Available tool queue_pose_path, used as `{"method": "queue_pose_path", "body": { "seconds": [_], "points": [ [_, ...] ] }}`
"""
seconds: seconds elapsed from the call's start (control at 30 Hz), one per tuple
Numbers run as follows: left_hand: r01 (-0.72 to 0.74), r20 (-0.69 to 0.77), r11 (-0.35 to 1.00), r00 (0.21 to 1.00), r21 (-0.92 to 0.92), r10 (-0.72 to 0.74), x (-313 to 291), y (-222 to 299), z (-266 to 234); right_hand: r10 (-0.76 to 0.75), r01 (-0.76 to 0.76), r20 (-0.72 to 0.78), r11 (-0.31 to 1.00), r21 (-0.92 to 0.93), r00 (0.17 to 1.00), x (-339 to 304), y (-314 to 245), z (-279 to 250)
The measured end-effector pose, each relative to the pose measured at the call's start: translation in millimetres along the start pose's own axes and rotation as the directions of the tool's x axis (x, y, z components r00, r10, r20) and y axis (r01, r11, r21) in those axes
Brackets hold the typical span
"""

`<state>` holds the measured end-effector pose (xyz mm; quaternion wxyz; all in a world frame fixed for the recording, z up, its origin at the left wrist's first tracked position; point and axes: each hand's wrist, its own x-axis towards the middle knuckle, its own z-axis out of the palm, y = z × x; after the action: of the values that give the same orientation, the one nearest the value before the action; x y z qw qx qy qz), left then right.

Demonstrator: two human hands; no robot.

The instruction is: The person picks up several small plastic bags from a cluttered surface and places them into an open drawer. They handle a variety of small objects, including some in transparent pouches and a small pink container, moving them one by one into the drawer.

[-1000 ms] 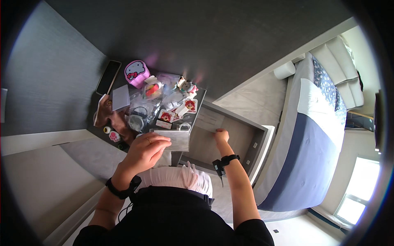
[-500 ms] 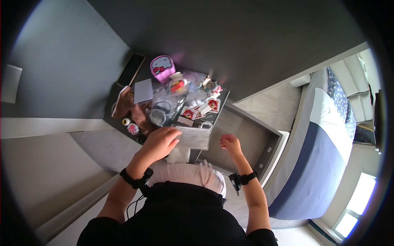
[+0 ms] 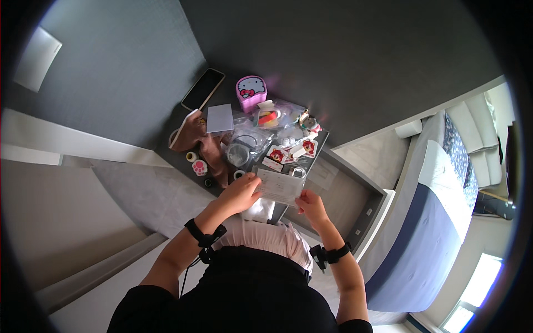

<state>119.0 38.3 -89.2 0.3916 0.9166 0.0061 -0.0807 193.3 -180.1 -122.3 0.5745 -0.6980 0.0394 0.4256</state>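
A flat, see-through rectangular sheet or pouch (image 3: 279, 188) with a pale face is held level at the near edge of the dark tabletop. Its left side is pinched by my left hand (image 3: 241, 192), thumb and fingers closed. At its lower right corner, my right hand (image 3: 312, 205) grips with curled fingers. Just beyond lie a small white box (image 3: 272, 164), red-and-white cartoon cards (image 3: 309, 147) and a coiled white cable (image 3: 297, 171). A white cloth-like item (image 3: 259, 211) shows below the sheet, partly hidden.
On the tabletop are a pink cartoon box (image 3: 251, 94), a phone (image 3: 204, 89), a white card (image 3: 220, 117), brown cloth (image 3: 208, 147), a pink paw-shaped item (image 3: 199, 167) and clear plastic bags (image 3: 247, 139). An open drawer (image 3: 347, 202) extends at the right, near a bed (image 3: 413, 233).
My right hand has moved in to the sheet and closed on its corner. My left hand still holds the left side. The view has shifted, moving the tabletop rightward in the picture.
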Motion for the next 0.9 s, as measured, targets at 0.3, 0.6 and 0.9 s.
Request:
{"method": "queue_pose_path", "body": {
  "seconds": [0.3,0.6,0.9],
  "points": [
    [-0.168,-0.321,0.984,0.931,0.056,0.177,-7,15,-25,-0.260,0.260,0.011,0.966,0.006,0.965,-41,-4,4],
    [-0.174,0.032,0.902,0.979,-0.395,0.203,-19,12,-38,-0.336,0.349,-0.181,0.936,0.044,0.924,-73,14,23],
    [-0.273,-0.135,0.929,0.960,-0.249,0.246,-26,3,-51,-0.286,0.322,-0.332,0.945,0.057,0.899,-72,25,21]
  ]
}}
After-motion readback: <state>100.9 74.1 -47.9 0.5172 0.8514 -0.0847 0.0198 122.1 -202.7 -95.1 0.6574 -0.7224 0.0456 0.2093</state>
